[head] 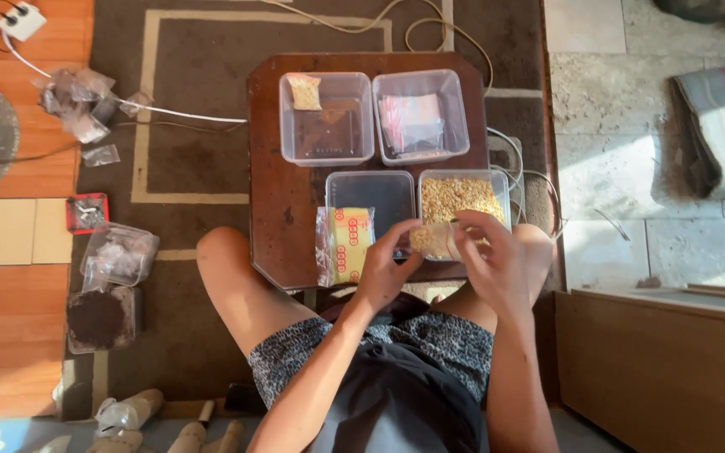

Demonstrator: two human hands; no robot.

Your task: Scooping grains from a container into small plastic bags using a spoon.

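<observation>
Both my hands meet over the near edge of the table (274,176). My left hand (386,267) and right hand (490,257) pinch a small clear bag (431,240) of grain between them, fingers closed on it, just above the table's near right corner. Left of the bag, a yellow packet (345,244) lies on the table. Just beyond, a grain tub (461,198) sits beside an empty tub (371,195). At the table's far edge, two more tubs: the left one (326,118) holds a small filled bag, the right one (420,116) clear bags.
</observation>
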